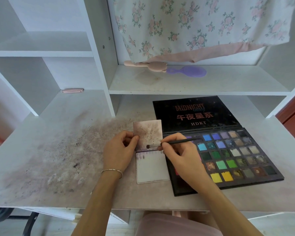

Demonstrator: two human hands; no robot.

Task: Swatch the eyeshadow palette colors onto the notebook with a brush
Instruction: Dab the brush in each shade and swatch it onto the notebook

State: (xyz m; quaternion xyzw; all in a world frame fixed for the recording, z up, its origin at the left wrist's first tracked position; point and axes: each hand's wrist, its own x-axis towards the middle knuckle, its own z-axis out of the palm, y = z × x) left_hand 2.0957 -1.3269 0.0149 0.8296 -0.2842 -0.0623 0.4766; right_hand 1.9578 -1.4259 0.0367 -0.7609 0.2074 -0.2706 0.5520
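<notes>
The notebook (151, 166) is steadied at its flipped page by the left hand (120, 147), fingers pinching it. The brush (170, 143), gripped by the right hand (175, 150), should be drawn lightly beside earlier swatches.

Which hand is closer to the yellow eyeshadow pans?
Right. The right hand holds the brush above the palette, up-left of the yellow pans. The left hand is farther left, at the notebook.

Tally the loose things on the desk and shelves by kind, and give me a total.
Palette: 1
Notebook: 1
Brush: 1
Hairbrushes: 2, pink and purple
Pink clip: 1
Total: 6
</notes>
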